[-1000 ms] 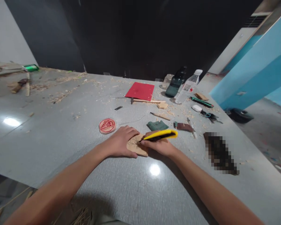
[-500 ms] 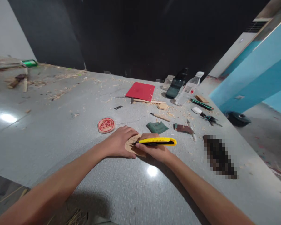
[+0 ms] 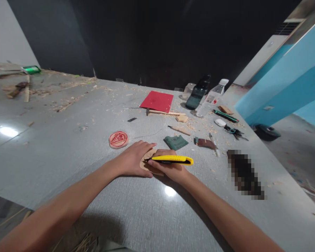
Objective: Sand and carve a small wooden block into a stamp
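Note:
My left hand (image 3: 135, 159) grips a small light-brown wooden piece (image 3: 145, 166) from its left side, thumb at the near edge and fingers at the far edge. Dark lines mark the top of the piece. In my right hand (image 3: 170, 169) is a yellow and black utility knife (image 3: 173, 159), its tip down on the wood and its handle pointing right. That hand also covers the right part of the piece. Just beyond my left hand lies a round wooden disc (image 3: 118, 139) with a red design.
Behind the hands lie green sandpaper (image 3: 175, 142), a carving tool (image 3: 179, 131), a hammer (image 3: 166, 112) and a red sheet (image 3: 157, 101). A dark bottle (image 3: 198, 94) and a clear bottle (image 3: 212, 98) stand at the back right. Wood shavings (image 3: 65, 105) litter the grey table (image 3: 115, 210).
My right hand and the utility knife have shifted slightly left across the wooden piece. My left hand stays in place on it.

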### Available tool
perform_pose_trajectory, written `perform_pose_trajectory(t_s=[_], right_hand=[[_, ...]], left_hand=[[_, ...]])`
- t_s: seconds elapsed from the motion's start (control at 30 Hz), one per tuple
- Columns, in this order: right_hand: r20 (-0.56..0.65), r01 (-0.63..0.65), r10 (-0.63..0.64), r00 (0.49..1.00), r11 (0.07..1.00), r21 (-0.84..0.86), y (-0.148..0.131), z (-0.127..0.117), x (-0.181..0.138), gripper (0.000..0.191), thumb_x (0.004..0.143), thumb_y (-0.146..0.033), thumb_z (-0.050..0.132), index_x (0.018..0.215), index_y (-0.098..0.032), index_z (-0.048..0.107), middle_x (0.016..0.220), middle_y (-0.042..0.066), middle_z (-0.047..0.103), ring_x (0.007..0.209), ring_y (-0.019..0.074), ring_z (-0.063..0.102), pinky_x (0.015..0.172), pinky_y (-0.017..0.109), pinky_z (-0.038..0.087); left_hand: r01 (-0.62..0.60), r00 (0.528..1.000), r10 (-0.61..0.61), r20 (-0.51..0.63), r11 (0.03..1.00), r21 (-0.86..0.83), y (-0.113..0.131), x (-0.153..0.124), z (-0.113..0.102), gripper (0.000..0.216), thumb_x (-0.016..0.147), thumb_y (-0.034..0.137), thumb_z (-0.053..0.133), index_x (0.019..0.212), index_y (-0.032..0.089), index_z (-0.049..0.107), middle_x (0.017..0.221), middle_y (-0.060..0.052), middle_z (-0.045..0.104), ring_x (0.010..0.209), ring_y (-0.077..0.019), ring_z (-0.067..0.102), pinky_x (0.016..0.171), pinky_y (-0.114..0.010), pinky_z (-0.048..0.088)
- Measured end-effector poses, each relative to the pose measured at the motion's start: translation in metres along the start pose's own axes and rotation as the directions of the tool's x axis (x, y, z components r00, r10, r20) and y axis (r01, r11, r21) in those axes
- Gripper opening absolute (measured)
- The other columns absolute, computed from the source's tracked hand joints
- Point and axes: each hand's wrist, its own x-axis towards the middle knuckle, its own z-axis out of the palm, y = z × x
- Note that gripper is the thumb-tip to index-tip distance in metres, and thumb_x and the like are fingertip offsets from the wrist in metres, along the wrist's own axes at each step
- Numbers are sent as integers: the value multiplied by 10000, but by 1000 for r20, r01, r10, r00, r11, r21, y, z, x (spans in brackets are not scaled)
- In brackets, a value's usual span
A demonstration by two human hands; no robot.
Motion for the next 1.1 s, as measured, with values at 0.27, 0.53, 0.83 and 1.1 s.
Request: perform_pose_trajectory(t_s=[0.27,0.53,0.83,1.1], right_hand=[[-52,1,-1,999,1000,5,3,2,0,341,978,-529,719,791,-245,689,828,58,707,788,209,645,833,396,556],[-27,66,-66,997,998,-17,2,3,1,387,983,-607,687,868,-241,735,888,68,763,824,213,677,823,385,537],[39,132,-130,991,989,-63,0,-6,3,275,1005,-400,674,784,-241,712,788,45,705,740,191,631,741,349,483],[74,-31,32,997,999,-5,0,-24,0,283,956,-409,723,739,-232,688,726,15,646,687,168,567,677,328,480]], left_hand=[[-44,999,44,-29,999,-8,-3,0,3,1068,716,606,932,1613,285,449,1460,-130,622,1338,-380,578,1148,-575,476],[-65,998,65,-24,998,-19,-3,1,3,1022,734,601,924,1595,280,475,1443,-127,628,1328,-364,579,1148,-562,478],[-73,996,74,47,997,-36,-1,3,-6,867,760,605,919,1488,285,572,1389,-92,640,1301,-324,562,1152,-514,467],[-61,996,64,70,997,-42,1,3,-8,876,721,538,962,1463,277,577,1394,-85,621,1306,-322,561,1151,-505,465]])
